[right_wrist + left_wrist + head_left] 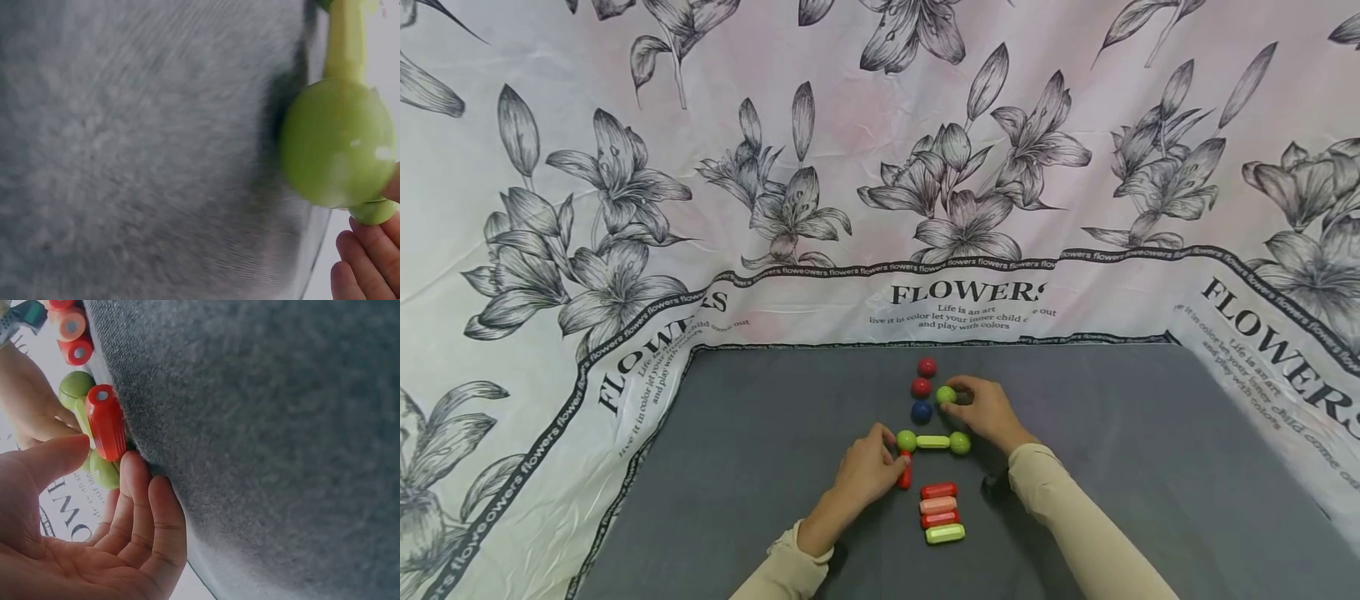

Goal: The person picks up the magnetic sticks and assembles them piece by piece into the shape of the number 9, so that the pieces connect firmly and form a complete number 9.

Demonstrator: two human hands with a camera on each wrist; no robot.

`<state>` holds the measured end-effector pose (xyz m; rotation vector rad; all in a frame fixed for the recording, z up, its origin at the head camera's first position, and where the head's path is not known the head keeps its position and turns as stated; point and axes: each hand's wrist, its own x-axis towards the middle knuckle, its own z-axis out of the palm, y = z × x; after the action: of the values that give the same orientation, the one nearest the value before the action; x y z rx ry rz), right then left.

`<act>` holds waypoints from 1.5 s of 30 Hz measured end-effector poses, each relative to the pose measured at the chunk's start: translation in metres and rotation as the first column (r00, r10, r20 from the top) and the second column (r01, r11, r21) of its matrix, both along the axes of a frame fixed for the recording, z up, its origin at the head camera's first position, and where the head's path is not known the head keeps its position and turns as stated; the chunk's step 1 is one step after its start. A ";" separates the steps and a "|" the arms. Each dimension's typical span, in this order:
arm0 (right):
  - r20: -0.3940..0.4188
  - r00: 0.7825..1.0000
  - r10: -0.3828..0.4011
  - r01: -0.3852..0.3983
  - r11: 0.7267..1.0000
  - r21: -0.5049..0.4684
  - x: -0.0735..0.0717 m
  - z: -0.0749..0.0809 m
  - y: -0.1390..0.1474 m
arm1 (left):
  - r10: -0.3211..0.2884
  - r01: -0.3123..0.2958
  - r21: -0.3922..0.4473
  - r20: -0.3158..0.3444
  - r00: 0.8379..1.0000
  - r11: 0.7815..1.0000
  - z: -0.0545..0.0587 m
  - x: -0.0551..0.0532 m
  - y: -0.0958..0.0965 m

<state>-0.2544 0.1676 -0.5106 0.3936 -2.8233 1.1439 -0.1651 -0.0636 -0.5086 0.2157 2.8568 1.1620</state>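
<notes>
table (760, 442), dark grey | far: two red balls (927, 367), blue ball (922, 412), in a column | middle: yellow rod (933, 442) between two green balls (959, 443), red rod (906, 473) at the left one | near: four rods (938, 506) side by side, far to near: red, pink, red, yellow

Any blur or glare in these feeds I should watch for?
Head: evenly lit, FLOWERS lettering legible; left wrist: red rod fairly clear, grey tabletop blurred toward the right; right wrist: tabletop smeared, nearest green ball soft-edged with small white glare spots.
</notes>
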 end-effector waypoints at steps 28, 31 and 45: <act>-0.123 0.992 0.019 -0.034 0.992 -0.121 0.107 0.025 -0.013 | 0.025 -0.025 -0.110 -0.002 1.000 0.994 0.003 -0.003 0.009; -0.135 0.991 0.011 -0.028 0.992 -0.125 0.117 0.020 -0.014 | 0.021 -0.022 -0.119 -0.013 1.000 0.993 0.001 -0.003 0.011; -0.133 0.990 0.048 -0.070 0.983 -0.170 0.150 0.001 -0.036 | 0.029 -0.026 -0.130 0.021 0.999 0.991 0.001 -0.006 0.011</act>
<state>-0.1044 0.1317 -0.5097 0.5201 -2.5939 1.3137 -0.1711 -0.0524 -0.5075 0.1564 2.9102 0.9715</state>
